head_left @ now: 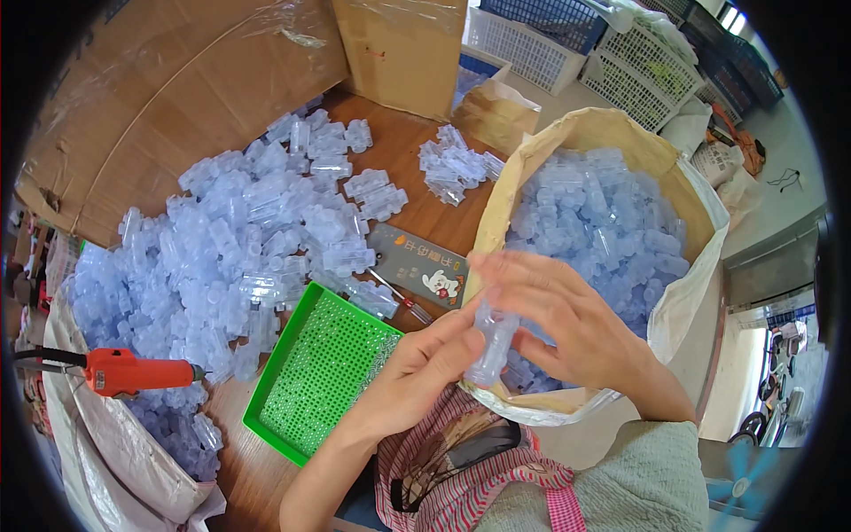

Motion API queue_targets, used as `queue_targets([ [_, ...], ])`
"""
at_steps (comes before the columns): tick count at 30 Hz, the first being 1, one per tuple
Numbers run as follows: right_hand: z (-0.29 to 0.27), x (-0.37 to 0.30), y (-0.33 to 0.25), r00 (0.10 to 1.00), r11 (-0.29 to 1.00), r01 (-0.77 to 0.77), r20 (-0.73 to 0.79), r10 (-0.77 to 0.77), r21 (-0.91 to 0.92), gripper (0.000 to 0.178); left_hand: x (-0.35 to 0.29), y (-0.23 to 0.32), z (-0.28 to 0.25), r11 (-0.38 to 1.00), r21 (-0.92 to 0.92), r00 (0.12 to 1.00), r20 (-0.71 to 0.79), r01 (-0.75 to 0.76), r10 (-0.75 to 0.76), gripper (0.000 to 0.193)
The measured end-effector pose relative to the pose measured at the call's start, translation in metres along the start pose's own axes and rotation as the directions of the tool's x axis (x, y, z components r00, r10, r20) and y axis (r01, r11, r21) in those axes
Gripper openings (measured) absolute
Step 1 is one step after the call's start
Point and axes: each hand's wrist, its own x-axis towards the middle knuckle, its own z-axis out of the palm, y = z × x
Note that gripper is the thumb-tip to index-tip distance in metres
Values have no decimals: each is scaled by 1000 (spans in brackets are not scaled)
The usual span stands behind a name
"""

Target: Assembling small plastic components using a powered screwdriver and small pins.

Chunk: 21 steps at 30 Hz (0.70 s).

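Note:
A clear plastic part (490,348), tube-like with a ridged outline, is held upright in front of me. My left hand (417,377) is closed on it from the left, thumb along its side. My right hand (567,319) curves over its upper end, thumb on the near right side; the fingers are slightly blurred and hide the top. Under my hands stands a big sack (709,213) with a tan inside, holding many similar parts (594,222). Left of my hands, a green perforated tray (324,372) holds small shiny metal pieces (377,363) along its right side.
A large heap of clear parts (222,239) covers the table's left, with a smaller pile (454,164) farther back. A grey printed mat (421,266) and a screwdriver (408,303) lie beyond the tray. An orange power screwdriver (137,372) hangs at left. Cardboard boxes (403,53) stand behind.

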Motion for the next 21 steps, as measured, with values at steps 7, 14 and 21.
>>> queue_targets([
  [7,10,-4,-12,855,486,-454,211,473,747,63,-3,-7,5,949,60,941,-121,-310,315,64],
  [14,6,5,-19,833,749,-548,318,452,372,55,1,-26,-12,910,142,905,-128,-389,407,61],
  [21,16,0,-15,825,791,-557,274,494,252,57,6,-38,-23,962,105,952,-154,-251,265,59],
])
